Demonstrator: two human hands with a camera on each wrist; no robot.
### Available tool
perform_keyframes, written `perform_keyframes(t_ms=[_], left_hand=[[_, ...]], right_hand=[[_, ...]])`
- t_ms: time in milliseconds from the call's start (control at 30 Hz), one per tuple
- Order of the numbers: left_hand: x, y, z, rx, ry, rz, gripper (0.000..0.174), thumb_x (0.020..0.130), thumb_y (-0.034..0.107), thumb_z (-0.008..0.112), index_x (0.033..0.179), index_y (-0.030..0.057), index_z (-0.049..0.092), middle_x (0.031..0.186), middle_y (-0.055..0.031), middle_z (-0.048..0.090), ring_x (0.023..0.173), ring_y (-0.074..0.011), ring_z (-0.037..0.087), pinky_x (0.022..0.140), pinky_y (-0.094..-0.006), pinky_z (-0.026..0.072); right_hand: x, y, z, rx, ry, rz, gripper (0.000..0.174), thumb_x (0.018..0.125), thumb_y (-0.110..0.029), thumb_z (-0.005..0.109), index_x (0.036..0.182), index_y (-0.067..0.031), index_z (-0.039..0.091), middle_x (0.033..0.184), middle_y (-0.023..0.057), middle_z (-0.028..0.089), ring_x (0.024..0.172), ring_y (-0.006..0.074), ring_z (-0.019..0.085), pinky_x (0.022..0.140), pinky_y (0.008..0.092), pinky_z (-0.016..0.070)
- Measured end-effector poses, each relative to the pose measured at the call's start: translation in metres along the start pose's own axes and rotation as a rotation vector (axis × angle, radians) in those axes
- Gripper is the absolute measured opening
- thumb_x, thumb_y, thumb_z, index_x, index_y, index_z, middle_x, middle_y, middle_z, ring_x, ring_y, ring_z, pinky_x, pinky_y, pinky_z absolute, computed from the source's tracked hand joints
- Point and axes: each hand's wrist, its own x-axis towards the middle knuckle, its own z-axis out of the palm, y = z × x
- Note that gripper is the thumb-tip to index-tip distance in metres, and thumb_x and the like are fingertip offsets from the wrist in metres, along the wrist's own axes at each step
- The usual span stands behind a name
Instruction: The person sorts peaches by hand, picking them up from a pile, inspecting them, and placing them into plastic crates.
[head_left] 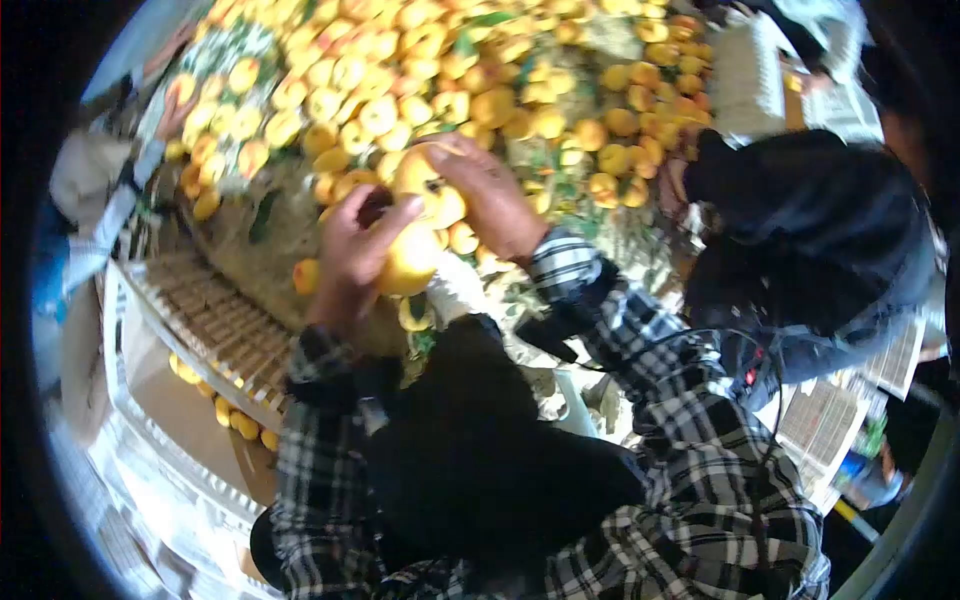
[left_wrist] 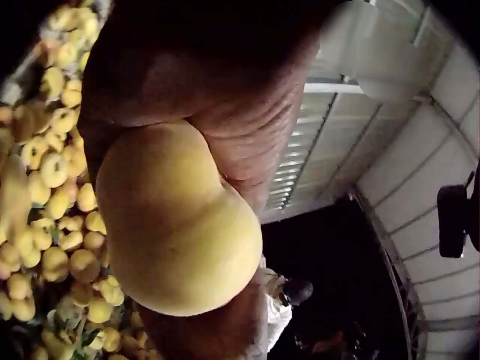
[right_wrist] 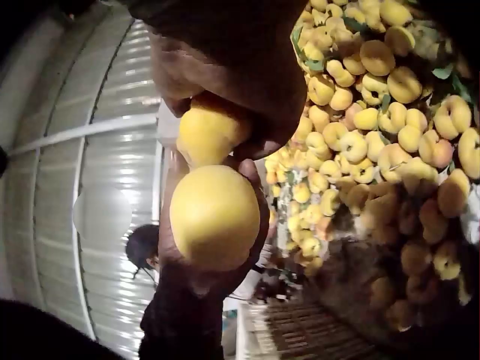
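Note:
In the head view, the left hand (head_left: 352,250) grips a yellow peach (head_left: 408,262), its thumb over the top. Just up and right of it, the right hand (head_left: 492,200) holds another flat peach (head_left: 430,188) with a dark stem hollow. The two fruits are close together over the pile. A large, smooth yellow peach (left_wrist: 176,225) fills the palm of the left hand in the left wrist view. The right wrist view has the right hand (right_wrist: 225,67) curled round one peach (right_wrist: 210,133), with the left hand's peach (right_wrist: 215,217) below it.
A heap of flat yellow peaches (head_left: 375,115) with some leaves spreads ahead. At the left stands a white crate (head_left: 125,345) with several peaches inside, beside a slatted brown surface (head_left: 215,315). A person in dark clothes (head_left: 810,235) is at the right; another person (head_left: 95,190) is at the left.

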Motion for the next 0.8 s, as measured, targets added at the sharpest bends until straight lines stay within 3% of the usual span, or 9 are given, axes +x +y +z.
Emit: perform_keyframes(t_ms=[67,200,233,333,367,400,567,667,800], left_hand=[[-0.003,0.036,-0.001,0.554,-0.028,0.153,0.032,0.085,0.025,0.065,0.104,0.0007,0.059,0.089,-0.0031,0.06,0.078,-0.0095,0.055,0.067,-0.0255,0.0458],[-0.029,0.108,0.034,0.34,-0.142,0.141,0.021,0.09,0.019,0.058,0.105,0.0043,0.056,0.1,-0.009,0.058,0.092,-0.0173,0.055,0.081,-0.0322,0.0464],[-0.029,0.115,0.04,0.303,-0.195,0.153,0.018,0.089,0.017,0.059,0.103,0.0049,0.056,0.1,-0.0102,0.057,0.094,-0.0188,0.055,0.083,-0.0342,0.0466],[-0.016,0.11,0.068,1.631,-0.493,0.967,0.016,0.089,0.017,0.057,0.097,0.0026,0.055,0.09,-0.0109,0.058,0.086,-0.0204,0.056,0.08,-0.032,0.0453],[-0.07,0.115,0.132,1.385,-0.491,0.633,0.017,0.09,0.017,0.057,0.097,0.0021,0.055,0.089,-0.0103,0.058,0.086,-0.0209,0.057,0.08,-0.0321,0.045],[-0.124,0.116,0.189,1.123,-0.479,0.311,0.017,0.09,0.017,0.057,0.098,0.0016,0.054,0.087,-0.0097,0.059,0.086,-0.0214,0.057,0.08,-0.0322,0.0448],[-0.192,0.099,0.262,0.861,-0.792,0.158,0.04,0.098,0.033,0.048,0.122,0.0005,0.046,0.114,-0.0114,0.054,0.105,-0.0182,0.051,0.093,-0.0318,0.0379],[-0.182,0.107,0.241,0.678,-0.794,0.294,0.049,0.096,0.038,0.05,0.126,-0.0004,0.045,0.126,-0.0131,0.051,0.117,-0.0209,0.048,0.095,-0.0338,0.0388],[-0.192,0.185,0.159,0.514,-0.552,0.581,0.049,0.096,0.036,0.05,0.124,-0.0034,0.046,0.129,-0.018,0.051,0.12,-0.0266,0.05,0.1,-0.0372,0.0392]], right_hand=[[-0.022,-0.011,-0.013,-0.253,0.0,-0.317,0.027,0.092,-0.023,0.055,0.112,-0.0045,0.055,0.104,0.0063,0.06,0.097,0.0146,0.056,0.086,0.0293,0.0461],[-0.099,-0.037,-0.009,0.85,-0.042,0.096,0.018,0.086,-0.016,0.063,0.102,-0.0104,0.059,0.09,0.0031,0.063,0.08,0.0132,0.063,0.074,0.0288,0.0527],[-0.118,-0.03,-0.014,0.347,-0.021,-0.177,0.019,0.085,-0.016,0.066,0.1,-0.0084,0.059,0.091,0.0037,0.063,0.082,0.0134,0.062,0.075,0.0283,0.0522],[-0.178,-0.046,-0.018,0.319,-0.146,-0.108,0.034,0.083,-0.024,0.071,0.103,-0.0027,0.056,0.099,0.0059,0.06,0.094,0.013,0.057,0.085,0.0276,0.0468],[-0.232,-0.088,-0.011,-0.218,-0.132,-0.151,0.049,0.08,-0.026,0.075,0.114,-0.0007,0.051,0.104,0.0056,0.056,0.102,0.0113,0.05,0.091,0.0257,0.0408],[-0.253,-0.085,-0.012,-0.142,-0.111,-0.238,0.058,0.079,-0.026,0.076,0.122,-0.0014,0.046,0.106,0.0036,0.054,0.103,0.0094,0.047,0.088,0.0243,0.0398],[-0.366,-0.088,-0.047,-0.318,-0.014,-0.168,0.061,0.085,-0.03,0.069,0.132,-0.0028,0.042,0.125,0.0091,0.053,0.114,0.0144,0.048,0.096,0.0293,0.0408],[-0.452,-0.065,-0.106,-0.273,0.192,0.193,0.055,0.082,-0.035,0.071,0.124,-0.0049,0.051,0.117,0.0088,0.058,0.107,0.0168,0.055,0.091,0.0321,0.0455],[-0.602,-0.067,-0.201,-0.871,0.369,0.764,0.04,0.083,-0.036,0.064,0.113,-0.0095,0.059,0.107,0.0119,0.063,0.099,0.0229,0.061,0.083,0.0364,0.0496]])
